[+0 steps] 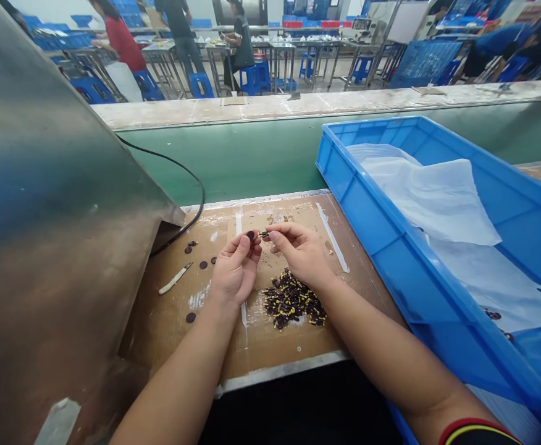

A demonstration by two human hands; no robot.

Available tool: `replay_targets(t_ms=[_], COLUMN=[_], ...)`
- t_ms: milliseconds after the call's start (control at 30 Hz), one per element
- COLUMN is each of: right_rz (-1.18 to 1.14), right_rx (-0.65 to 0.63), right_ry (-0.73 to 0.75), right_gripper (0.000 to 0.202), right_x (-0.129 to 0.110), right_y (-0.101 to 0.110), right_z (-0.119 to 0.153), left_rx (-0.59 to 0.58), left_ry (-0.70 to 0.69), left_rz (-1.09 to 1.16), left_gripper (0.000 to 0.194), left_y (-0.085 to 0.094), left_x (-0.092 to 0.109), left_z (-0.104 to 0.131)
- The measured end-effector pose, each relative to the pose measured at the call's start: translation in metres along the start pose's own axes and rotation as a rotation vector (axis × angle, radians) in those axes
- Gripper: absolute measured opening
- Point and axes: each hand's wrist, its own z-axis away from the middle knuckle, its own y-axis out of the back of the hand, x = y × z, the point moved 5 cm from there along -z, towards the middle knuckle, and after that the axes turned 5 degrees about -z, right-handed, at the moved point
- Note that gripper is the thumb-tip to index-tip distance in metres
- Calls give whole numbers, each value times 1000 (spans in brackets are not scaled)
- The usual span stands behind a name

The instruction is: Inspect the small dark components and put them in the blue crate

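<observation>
Between the thumb and fingers of my left hand (236, 266) is a small dark round disc (251, 235). My right hand (302, 250) pinches a small black-and-yellow piece (264, 234), its tip close to the disc; whether the two touch I cannot tell. Below my right hand lies a heap of similar black-and-yellow pieces (291, 300) on the brown board (265, 346). Several loose dark discs (190, 317) are scattered left of my left hand. Near them rests a craft knife with a whitish handle (174, 279).
A metal machine housing (57, 204) stands close on the left, with a black cable (191, 173) looping from it. At right, a big blue crate (367, 228) holds white sheets (432, 191). Behind the board runs a green conveyor belt (252, 154). People work at tables farther back.
</observation>
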Motion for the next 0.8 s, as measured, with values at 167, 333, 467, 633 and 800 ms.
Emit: replay_targets(t_ms=[167,333,467,633,800], right_rz=[-79,-96,-60,52,33], right_rx=[-37,-29,-14,-14,-46], right_ry=[-60,-98,-104,20,31], right_gripper=[23,24,25,16,15], right_x=[3,6,7,1,3], right_y=[-4,-5,-4,-5,-8], right_z=[3,4,4,6,8], left_rx=[-12,12,26,18,-23], left_ry=[-158,-228,-90,-20,-44], left_rz=[-142,-256,-151,-43,-45], left_gripper=[30,27,28,29,25], left_y=[-1,1,7,8,3], left_x=[4,6,5,7,8], left_z=[3,5,2,2,5])
